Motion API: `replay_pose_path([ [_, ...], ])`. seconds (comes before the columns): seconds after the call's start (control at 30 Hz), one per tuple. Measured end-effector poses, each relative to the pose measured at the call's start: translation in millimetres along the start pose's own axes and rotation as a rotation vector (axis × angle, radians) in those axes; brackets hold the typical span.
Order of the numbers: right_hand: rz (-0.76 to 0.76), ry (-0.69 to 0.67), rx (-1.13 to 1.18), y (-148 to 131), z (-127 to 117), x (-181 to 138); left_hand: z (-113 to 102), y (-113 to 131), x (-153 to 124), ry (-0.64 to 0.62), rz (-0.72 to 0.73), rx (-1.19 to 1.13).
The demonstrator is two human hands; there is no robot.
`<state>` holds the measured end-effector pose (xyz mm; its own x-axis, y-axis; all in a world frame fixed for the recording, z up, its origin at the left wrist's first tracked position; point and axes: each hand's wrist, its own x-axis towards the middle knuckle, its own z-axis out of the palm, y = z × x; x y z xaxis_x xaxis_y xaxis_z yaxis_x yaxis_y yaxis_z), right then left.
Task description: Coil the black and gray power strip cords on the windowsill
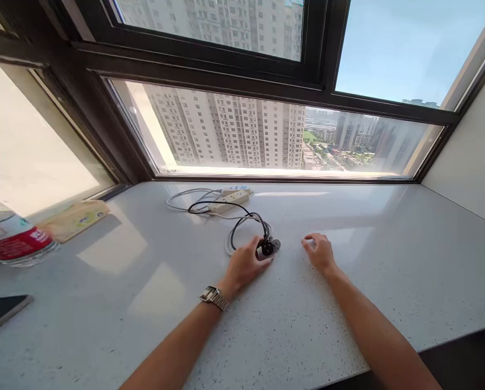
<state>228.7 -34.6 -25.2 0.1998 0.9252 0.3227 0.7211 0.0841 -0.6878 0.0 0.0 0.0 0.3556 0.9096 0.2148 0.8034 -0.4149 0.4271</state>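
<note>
Black plug (pixel 268 247): small, dark, round-bodied, lying on the counter at the fingertips of the left hand (pixel 246 265). Likely light and hard, easy to pinch by its body; best held there, not by the cord.

Black cord (pixel 235 219): thin, soft, looped in loose coils just beyond the left hand, running away toward the window. Probably limp and prone to tangle or drag when the plug is lifted.

Left hand: palm down, fingers curled around the near side of the plug, touching it; no full grasp visible. Metal watch (pixel 214 297) on the wrist.

Right hand (pixel 319 252): to the right of the plug, apart from it, fingers loosely bent, fingertips resting on the counter, holding nothing.

Power strip (pixel 229 202): white, further out past the cord loops, with a white cable (pixel 181 197) curving to its left.

Counter (pixel 348 303): pale speckled stone, smooth, glossy.

Far left of the left hand: tissue pack (pixel 74 218), plastic bottle (pixel 13 241) with red label, dark phone (pixel 1 311) at the near edge.

Window (pixel 267 135): dark-framed, beyond everything, with tower blocks outside.
</note>
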Motion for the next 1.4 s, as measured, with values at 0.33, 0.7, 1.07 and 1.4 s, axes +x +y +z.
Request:
replay_pose_path([
  [0.33,-0.012,-0.344,-0.083,-32,-14,-20,16,21,-9,-0.184,0.193,-0.186],
  [0.7,0.099,-0.238,-0.108,-34,-11,-25,16,38,-22,0.042,0.174,-0.716],
  [1.07,0.289,-0.365,0.924,-18,-4,-17,20,46,-27,-0.241,0.427,-0.180],
  [1.4,0.481,-0.200,1.245,-29,0,-12,38,63,-44,-0.156,0.443,0.127],
])
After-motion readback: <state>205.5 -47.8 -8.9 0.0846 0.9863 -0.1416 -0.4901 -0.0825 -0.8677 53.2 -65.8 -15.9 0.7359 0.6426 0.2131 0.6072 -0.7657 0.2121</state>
